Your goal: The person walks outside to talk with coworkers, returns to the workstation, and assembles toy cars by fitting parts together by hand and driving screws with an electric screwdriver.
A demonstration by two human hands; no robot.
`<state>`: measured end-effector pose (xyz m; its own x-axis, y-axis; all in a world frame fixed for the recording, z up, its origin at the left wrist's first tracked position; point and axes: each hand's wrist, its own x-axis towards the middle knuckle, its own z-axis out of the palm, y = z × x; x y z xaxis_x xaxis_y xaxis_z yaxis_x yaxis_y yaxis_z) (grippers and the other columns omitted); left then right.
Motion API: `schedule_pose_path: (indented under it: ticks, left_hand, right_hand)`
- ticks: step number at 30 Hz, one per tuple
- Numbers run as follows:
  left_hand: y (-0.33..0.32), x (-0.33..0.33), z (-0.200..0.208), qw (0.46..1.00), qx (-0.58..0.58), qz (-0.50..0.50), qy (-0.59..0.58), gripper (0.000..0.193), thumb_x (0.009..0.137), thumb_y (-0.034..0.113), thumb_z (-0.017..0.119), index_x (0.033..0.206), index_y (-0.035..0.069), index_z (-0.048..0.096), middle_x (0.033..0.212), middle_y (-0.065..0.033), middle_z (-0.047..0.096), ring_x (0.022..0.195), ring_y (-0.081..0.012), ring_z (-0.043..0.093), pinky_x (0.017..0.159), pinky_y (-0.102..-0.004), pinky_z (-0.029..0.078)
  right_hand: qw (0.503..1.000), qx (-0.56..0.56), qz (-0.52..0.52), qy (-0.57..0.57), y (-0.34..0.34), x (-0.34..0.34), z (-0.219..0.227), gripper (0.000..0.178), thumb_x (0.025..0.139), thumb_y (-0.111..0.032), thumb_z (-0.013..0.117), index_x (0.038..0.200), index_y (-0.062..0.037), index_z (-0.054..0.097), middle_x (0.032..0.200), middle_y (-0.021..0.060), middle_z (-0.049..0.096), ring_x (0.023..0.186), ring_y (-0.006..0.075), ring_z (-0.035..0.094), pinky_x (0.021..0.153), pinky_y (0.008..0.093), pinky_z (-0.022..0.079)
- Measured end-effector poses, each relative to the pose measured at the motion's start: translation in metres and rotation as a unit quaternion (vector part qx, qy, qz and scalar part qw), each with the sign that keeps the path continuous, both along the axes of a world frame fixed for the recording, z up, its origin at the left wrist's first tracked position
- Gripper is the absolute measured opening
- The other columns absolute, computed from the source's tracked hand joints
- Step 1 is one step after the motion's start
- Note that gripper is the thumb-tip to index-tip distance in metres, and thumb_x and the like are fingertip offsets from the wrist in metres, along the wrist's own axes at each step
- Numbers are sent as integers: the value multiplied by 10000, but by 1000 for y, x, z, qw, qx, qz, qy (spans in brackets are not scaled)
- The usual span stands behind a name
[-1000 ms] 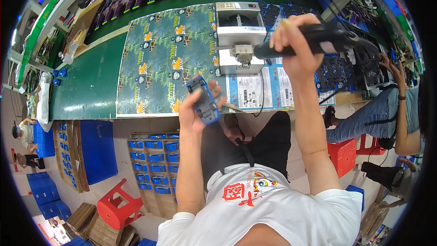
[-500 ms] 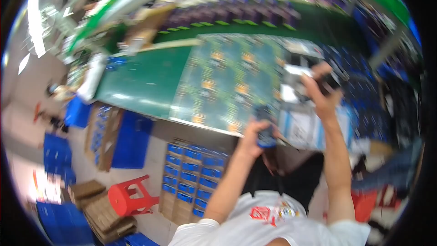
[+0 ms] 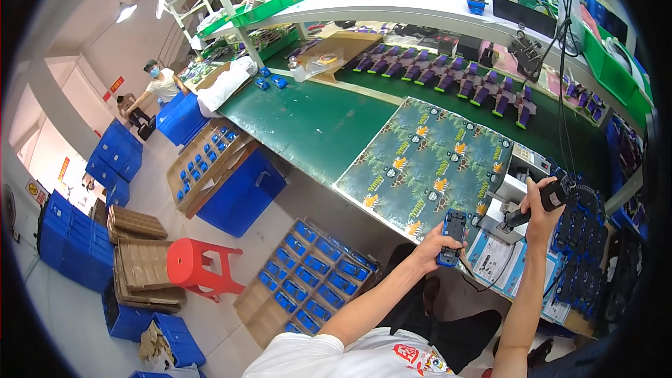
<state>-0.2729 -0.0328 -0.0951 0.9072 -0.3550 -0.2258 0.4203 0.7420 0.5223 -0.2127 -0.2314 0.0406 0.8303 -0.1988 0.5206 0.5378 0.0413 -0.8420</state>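
Observation:
My left hand (image 3: 432, 252) is closed around a toy car (image 3: 453, 227), blue at the rim with its dark underside facing up. It is over the front edge of a jungle-print mat (image 3: 437, 161). My right hand (image 3: 540, 211) grips a black electric screwdriver (image 3: 557, 194), which lies tilted with its nose toward the left. That nose is beside a silver metal box-shaped device (image 3: 511, 194); whether it touches cannot be made out. Right of my right hand lie several dark, blue-edged car parts (image 3: 581, 238) in rows.
Below the bench, a cardboard tray (image 3: 252, 308) holds blue toy cars. A red stool (image 3: 183, 264) stands at left. Purple-and-green toy parts (image 3: 465, 84) line the bench's far side. Cables (image 3: 563, 84) hang at right. Printed sheets (image 3: 493, 259) lie beneath the device. Other people work farther off.
The view has swung and sharpened from a blur. Both hands sit farther right and lower in the picture, still holding the toy car and the screwdriver.

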Motion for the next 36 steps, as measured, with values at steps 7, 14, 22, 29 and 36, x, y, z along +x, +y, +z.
schedule_pose_path:
  ticks: [7,14,22,29,36]
  left_hand:
    - [1,21,7,996,40,75,-10,581,637,-106,643,1182,48,518,950,-89,602,822,-238,645,675,-381,536]
    - [48,17,32,988,69,135,-30,494,692,-106,618,1163,14,528,1047,-126,606,860,-247,647,690,-398,579]
    - [22,6,38,992,82,86,-32,508,712,-117,599,1190,29,513,1088,-121,606,889,-244,654,752,-390,573]
    - [21,11,39,992,86,76,-46,504,694,-112,612,1169,15,496,1052,-108,594,856,-241,653,710,-388,573]
    - [8,11,39,993,109,45,14,432,643,-81,633,1054,27,557,862,-101,627,767,-211,637,696,-346,547]
  right_hand:
    - [991,106,56,50,-26,-10,-38,42,941,-72,577,919,-85,543,587,-28,409,441,73,398,425,225,343]
    - [934,226,275,-33,56,-50,11,107,972,-168,493,947,-65,477,644,30,452,521,142,452,537,306,413]
    - [934,228,275,2,57,-69,-3,171,895,-100,630,909,-30,474,626,64,508,489,142,506,527,311,462]
    - [947,160,278,11,61,-68,-2,138,924,-132,582,924,-68,460,621,57,479,502,151,490,519,318,462]
    - [930,178,321,9,62,-66,-14,248,882,-99,637,848,-83,392,586,27,429,446,138,438,442,301,442]
